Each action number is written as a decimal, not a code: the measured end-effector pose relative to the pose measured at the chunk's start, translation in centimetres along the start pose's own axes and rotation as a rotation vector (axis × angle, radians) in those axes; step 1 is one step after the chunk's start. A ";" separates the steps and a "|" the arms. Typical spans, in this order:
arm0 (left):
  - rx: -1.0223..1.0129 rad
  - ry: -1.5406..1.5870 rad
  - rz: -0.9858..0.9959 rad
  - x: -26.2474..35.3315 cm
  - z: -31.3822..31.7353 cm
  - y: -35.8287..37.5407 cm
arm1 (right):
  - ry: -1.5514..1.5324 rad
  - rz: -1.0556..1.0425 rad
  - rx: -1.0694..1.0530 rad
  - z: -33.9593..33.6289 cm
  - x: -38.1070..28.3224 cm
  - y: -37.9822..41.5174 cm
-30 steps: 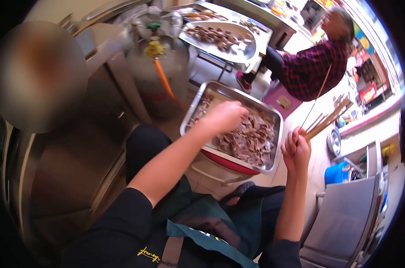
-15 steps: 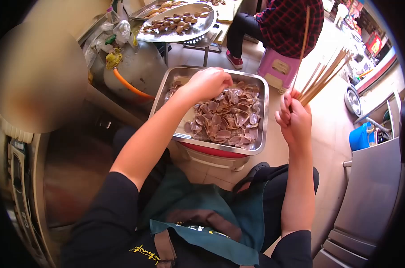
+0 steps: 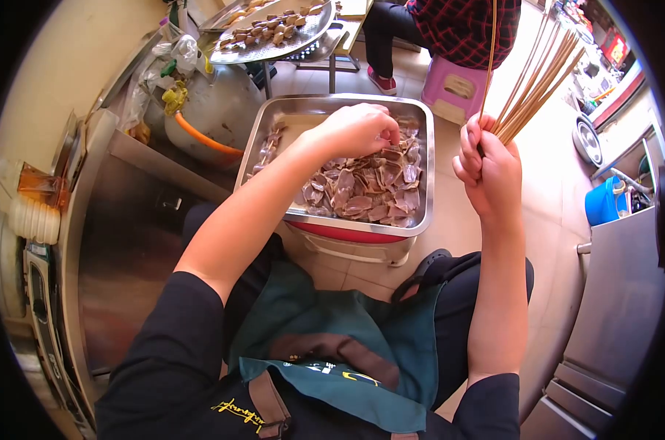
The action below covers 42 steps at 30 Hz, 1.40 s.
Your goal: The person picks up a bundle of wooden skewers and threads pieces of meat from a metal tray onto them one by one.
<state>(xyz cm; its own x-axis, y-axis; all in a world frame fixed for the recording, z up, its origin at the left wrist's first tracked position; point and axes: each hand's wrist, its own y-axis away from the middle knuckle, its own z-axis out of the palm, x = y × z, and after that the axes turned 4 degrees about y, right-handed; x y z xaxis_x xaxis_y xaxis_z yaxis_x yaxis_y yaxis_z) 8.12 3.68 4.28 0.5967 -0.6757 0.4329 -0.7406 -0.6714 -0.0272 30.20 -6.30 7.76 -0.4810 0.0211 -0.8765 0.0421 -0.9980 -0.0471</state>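
My left hand [image 3: 363,130] reaches into a steel tray [image 3: 413,229] with its fingers curled down against a heap of thin, purplish-brown meat slices [image 3: 362,191]. The fingertips are pinched around what looks like one slice, which is mostly hidden. Liquid shows in the tray's far left part. Off the tray's right side, my right hand [image 3: 490,161] is closed around a bundle of bamboo skewers [image 3: 541,88], which fan upward. One long skewer [image 3: 491,66] stands apart from the bundle, upright near the thumb.
Under the tray are a red rim and a pale stool [image 3: 354,247]. Beyond it, a platter [image 3: 233,53] carries brown pieces, beside a gas cylinder [image 3: 208,121] with an orange hose. A person sits on a pink stool [image 3: 453,88]. A steel cabinet [image 3: 604,293] and blue bucket [image 3: 604,204] stand right.
My left hand has moved slightly right, its fingers now down among the slices. The right hand has turned a little, its skewers spread wider. The view has shifted slightly.
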 end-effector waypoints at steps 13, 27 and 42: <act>-0.024 -0.091 0.079 -0.1 0.3 -2.4 | -0.003 -0.001 -0.006 -0.5 -0.4 0.0; -0.156 -0.036 0.187 3.1 1.2 -1.5 | 0.007 -0.009 0.016 -1.1 -0.6 0.0; -0.110 -0.196 0.205 3.3 2.0 0.6 | 0.013 -0.019 -0.002 -1.1 -0.5 -0.1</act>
<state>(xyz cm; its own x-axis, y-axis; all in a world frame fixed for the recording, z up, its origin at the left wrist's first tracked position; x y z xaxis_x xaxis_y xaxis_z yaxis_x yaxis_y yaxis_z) 10.27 0.48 3.91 0.4713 -0.8470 0.2458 -0.8746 -0.4847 0.0067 31.37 -6.15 7.68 -0.4703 0.0408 -0.8816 0.0344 -0.9973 -0.0646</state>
